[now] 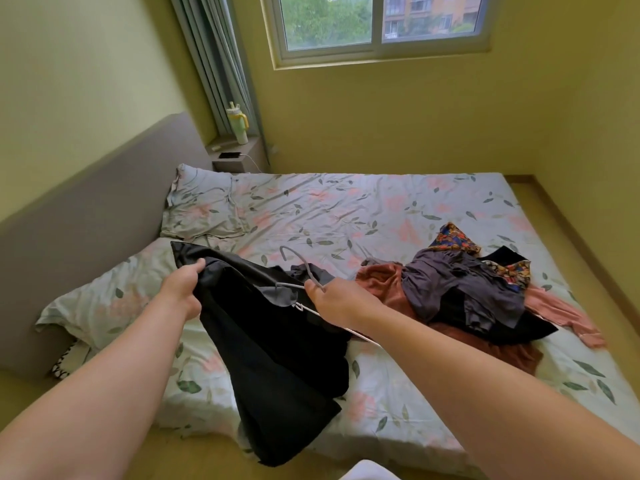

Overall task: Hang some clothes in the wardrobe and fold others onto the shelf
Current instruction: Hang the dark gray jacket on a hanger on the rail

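Black garment [277, 358] is hanging over the bed's [381, 202] near edge, at 7 o'clock in view. The left hand [181, 289] is pinching its upper edge with curled fingers. The right hand [336, 299] is gripping a grey hanger [306, 267] against it, with the clothes pile [467, 292] lying at that hand's 3 o'clock.

No readable text, labels or numbers anywhere.

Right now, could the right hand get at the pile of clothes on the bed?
Probably yes: the pile lies just beyond the right hand, nothing between. But that hand grips the hanger, so it isn't free.
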A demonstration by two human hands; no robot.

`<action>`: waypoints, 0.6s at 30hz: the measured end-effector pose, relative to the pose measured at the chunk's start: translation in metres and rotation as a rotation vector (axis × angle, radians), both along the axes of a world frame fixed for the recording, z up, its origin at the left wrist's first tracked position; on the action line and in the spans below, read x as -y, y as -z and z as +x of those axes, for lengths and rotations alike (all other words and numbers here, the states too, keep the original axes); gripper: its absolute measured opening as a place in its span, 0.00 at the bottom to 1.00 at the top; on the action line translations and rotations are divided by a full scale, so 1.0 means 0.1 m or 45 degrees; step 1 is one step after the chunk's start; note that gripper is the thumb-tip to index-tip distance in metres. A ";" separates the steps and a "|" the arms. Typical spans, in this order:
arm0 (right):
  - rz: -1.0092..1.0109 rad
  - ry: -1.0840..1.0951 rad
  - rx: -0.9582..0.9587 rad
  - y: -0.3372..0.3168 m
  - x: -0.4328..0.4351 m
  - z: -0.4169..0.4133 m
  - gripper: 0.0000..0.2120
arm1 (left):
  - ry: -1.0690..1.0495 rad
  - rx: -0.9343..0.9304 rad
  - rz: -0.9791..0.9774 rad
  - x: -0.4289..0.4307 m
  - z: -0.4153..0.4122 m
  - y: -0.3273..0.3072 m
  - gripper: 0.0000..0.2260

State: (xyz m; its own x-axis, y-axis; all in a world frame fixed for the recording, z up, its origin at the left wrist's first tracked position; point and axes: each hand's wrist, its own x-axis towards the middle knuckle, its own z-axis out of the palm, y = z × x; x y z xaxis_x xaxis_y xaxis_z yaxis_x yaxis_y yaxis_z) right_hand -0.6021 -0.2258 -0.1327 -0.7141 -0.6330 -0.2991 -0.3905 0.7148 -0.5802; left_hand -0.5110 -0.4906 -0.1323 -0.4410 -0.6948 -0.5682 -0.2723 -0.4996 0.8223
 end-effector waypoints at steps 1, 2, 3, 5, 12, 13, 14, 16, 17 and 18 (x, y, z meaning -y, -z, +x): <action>-0.026 0.018 -0.002 0.00 0.02 0.00 0.28 | 0.047 -0.010 0.029 -0.01 0.04 -0.03 0.08; -0.057 0.043 -0.012 0.01 0.03 0.00 0.26 | 0.078 -0.020 0.034 -0.01 0.07 -0.05 0.08; -0.092 0.073 -0.029 0.02 0.04 0.00 0.25 | 0.087 -0.047 0.050 0.00 0.11 -0.08 0.09; -0.154 0.139 -0.075 0.02 0.04 0.03 0.23 | 0.035 -0.091 0.074 0.05 0.19 -0.11 0.11; -0.331 0.256 -0.055 -0.08 0.09 0.01 0.23 | -0.139 -0.086 0.071 0.20 0.36 -0.04 0.19; -0.362 0.228 -0.010 -0.09 0.10 0.01 0.23 | -0.148 -0.085 0.063 0.20 0.37 -0.03 0.19; -0.376 0.211 0.032 -0.10 0.12 0.01 0.23 | -0.144 -0.087 0.055 0.19 0.38 -0.02 0.19; -0.354 0.200 0.100 -0.12 0.13 0.04 0.22 | -0.111 -0.096 0.036 0.19 0.39 0.00 0.19; -0.335 0.195 0.124 -0.12 0.13 0.05 0.22 | -0.086 -0.098 0.019 0.17 0.39 -0.01 0.18; -0.314 0.179 0.138 -0.12 0.12 0.06 0.22 | -0.054 -0.101 -0.006 0.16 0.39 -0.01 0.18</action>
State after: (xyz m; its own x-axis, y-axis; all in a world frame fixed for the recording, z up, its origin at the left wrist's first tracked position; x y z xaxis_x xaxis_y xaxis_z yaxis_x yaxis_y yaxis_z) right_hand -0.5957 -0.2382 -0.1202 -0.7721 -0.5931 -0.2283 -0.2237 0.5899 -0.7759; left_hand -0.4718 -0.5066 -0.1308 -0.4545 -0.7164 -0.5293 -0.1850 -0.5053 0.8429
